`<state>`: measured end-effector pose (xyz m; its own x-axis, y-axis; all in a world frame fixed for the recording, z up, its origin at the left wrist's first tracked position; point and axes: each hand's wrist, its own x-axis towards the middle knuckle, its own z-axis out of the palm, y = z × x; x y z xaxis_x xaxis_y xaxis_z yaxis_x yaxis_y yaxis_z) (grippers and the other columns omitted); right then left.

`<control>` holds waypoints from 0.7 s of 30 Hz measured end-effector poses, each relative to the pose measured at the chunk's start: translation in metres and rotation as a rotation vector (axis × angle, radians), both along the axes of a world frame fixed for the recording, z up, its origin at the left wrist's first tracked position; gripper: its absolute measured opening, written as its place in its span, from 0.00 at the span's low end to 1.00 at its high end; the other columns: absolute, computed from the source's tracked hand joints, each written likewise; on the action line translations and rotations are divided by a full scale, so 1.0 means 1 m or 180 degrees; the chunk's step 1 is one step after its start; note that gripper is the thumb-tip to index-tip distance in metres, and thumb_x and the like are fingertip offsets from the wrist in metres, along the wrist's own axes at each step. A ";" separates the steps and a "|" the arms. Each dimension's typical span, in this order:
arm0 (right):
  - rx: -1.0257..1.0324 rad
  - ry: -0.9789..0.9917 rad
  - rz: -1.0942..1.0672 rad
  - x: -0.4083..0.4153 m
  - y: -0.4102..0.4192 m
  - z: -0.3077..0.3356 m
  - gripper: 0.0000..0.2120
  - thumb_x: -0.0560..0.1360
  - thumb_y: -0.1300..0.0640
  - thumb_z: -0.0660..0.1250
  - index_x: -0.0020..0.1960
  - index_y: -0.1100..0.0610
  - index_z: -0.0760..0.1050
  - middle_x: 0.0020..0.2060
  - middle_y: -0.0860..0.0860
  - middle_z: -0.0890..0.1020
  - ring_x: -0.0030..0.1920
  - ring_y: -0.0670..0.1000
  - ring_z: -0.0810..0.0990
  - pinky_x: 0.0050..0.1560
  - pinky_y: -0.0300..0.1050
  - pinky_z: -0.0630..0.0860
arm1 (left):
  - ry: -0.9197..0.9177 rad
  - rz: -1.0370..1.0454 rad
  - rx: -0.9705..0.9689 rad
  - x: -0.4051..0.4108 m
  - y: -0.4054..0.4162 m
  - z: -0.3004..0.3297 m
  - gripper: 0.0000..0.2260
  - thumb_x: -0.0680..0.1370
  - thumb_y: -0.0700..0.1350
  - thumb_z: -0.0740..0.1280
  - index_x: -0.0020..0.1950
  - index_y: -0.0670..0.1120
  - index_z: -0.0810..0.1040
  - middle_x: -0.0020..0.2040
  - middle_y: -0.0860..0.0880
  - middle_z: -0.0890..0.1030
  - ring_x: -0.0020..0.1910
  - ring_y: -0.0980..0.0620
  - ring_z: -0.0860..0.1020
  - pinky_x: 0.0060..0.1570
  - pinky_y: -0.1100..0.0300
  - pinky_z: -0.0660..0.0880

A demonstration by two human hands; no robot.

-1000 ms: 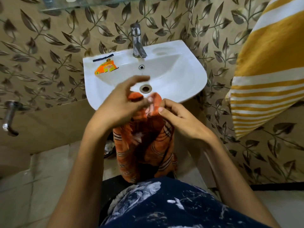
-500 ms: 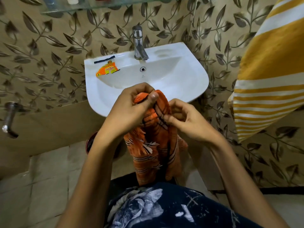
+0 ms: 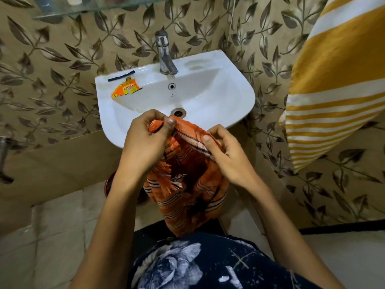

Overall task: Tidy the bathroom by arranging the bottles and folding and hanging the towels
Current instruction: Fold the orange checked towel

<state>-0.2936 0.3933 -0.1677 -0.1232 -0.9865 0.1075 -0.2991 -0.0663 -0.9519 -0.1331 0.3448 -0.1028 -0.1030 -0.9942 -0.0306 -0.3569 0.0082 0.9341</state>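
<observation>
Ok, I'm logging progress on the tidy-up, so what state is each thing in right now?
Orange towel: unfolded, bunched, hanging from both hands.
Left hand: pinching the towel's fringed corner.
Right hand: pinching the towel's top edge.
Yellow towel: hanging at the right, spread out.
Tap: no water running.
Sink: looks dry, drain open.
Sachet: lying on the sink rim, looks torn.

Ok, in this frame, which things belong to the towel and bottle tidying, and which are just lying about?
Part of the job:
- orange towel, pinched along its top edge by the left hand and right hand
- yellow striped towel hanging at right
- bottles on the glass shelf

Just lying about:
- orange sachet on the sink rim
- tap
</observation>
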 end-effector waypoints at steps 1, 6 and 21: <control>-0.0054 0.0076 -0.0084 0.000 -0.001 0.002 0.07 0.79 0.51 0.61 0.43 0.51 0.70 0.27 0.47 0.74 0.28 0.43 0.70 0.31 0.40 0.67 | -0.0012 0.0045 0.0002 0.001 0.001 0.000 0.07 0.77 0.49 0.65 0.40 0.49 0.75 0.41 0.47 0.81 0.41 0.49 0.80 0.42 0.55 0.76; -0.0182 0.0328 -0.0420 0.001 -0.003 0.010 0.02 0.74 0.65 0.67 0.43 0.61 0.78 0.40 0.51 0.79 0.39 0.40 0.78 0.40 0.32 0.74 | -0.0203 -0.0339 -0.0331 0.011 0.004 0.005 0.14 0.73 0.46 0.71 0.55 0.58 0.73 0.45 0.57 0.76 0.39 0.67 0.77 0.35 0.73 0.73; -0.0517 0.0469 0.0041 0.008 -0.004 0.013 0.17 0.70 0.75 0.59 0.50 0.55 0.71 0.43 0.44 0.75 0.42 0.42 0.76 0.43 0.33 0.74 | -0.1716 -0.1111 -0.0797 -0.003 0.016 0.017 0.09 0.77 0.50 0.65 0.40 0.49 0.81 0.35 0.48 0.80 0.39 0.48 0.76 0.36 0.57 0.68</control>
